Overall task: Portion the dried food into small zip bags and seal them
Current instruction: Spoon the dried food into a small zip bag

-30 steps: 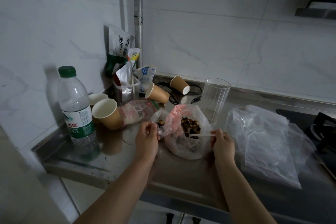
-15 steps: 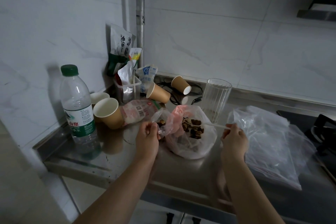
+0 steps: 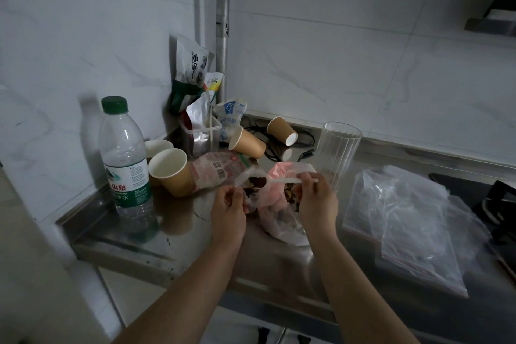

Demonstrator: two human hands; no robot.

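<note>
My left hand point(image 3: 227, 208) pinches the mouth of a small clear zip bag point(image 3: 245, 177) that holds a few dark dried pieces. My right hand point(image 3: 315, 200) holds a white plastic spoon point(image 3: 282, 181), whose bowl carries dark dried food point(image 3: 258, 182) over the small bag's opening. Between and behind my hands lies a larger clear and pink plastic bag point(image 3: 276, 215) with more dried food inside, partly hidden by my right hand. A pile of clear zip bags point(image 3: 410, 220) lies on the steel counter point(image 3: 181, 220) to the right.
A water bottle point(image 3: 125, 162) stands at the left beside upright paper cups point(image 3: 170, 172). Two more cups point(image 3: 247, 142) lie tipped near a ribbed glass point(image 3: 336, 156). Food packets point(image 3: 192, 72) crowd the back corner. A stove point(image 3: 499, 204) sits at the far right.
My right hand lifted the spoon out of the large bag and swung it left, bringing a load of dried food over the small bag. My left hand stayed put.
</note>
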